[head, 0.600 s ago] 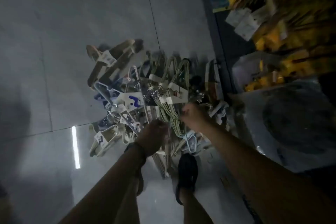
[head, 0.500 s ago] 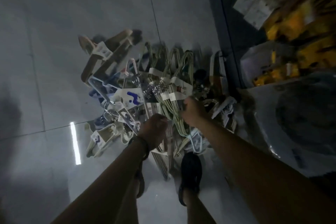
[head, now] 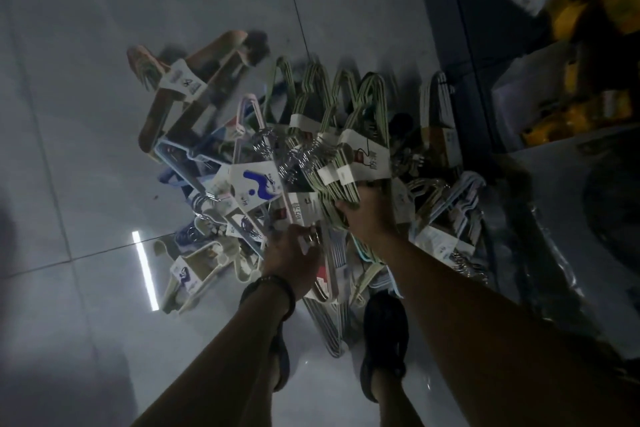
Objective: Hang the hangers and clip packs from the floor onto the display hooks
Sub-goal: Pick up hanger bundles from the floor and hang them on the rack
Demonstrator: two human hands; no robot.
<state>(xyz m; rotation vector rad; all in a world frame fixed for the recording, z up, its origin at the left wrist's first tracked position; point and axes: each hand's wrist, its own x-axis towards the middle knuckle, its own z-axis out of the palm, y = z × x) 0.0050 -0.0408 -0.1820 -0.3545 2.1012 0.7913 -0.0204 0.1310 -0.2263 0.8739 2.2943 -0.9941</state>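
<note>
A heap of banded hanger packs (head: 249, 184) lies on the grey tiled floor in front of my feet. My right hand (head: 367, 215) is closed around a bundle of pale green hangers (head: 346, 163) wrapped in white paper bands, at the pile's right-centre. My left hand (head: 294, 253) rests lower and to the left, fingers curled on a pink-and-white hanger pack (head: 325, 263) at the pile's near edge. Wooden-coloured hangers (head: 194, 87) sit at the far left of the heap.
A dark shelf base (head: 460, 45) runs along the right, with yellow packaged goods (head: 588, 10) above it. A clear plastic bag (head: 571, 236) lies at right. My two shoes (head: 384, 340) stand just behind the pile. Bare floor tiles (head: 86, 114) spread to the left.
The view has dipped closer to the pile. My right hand has shifted up and right onto the green bundle; my left hand stays low on the near packs.
</note>
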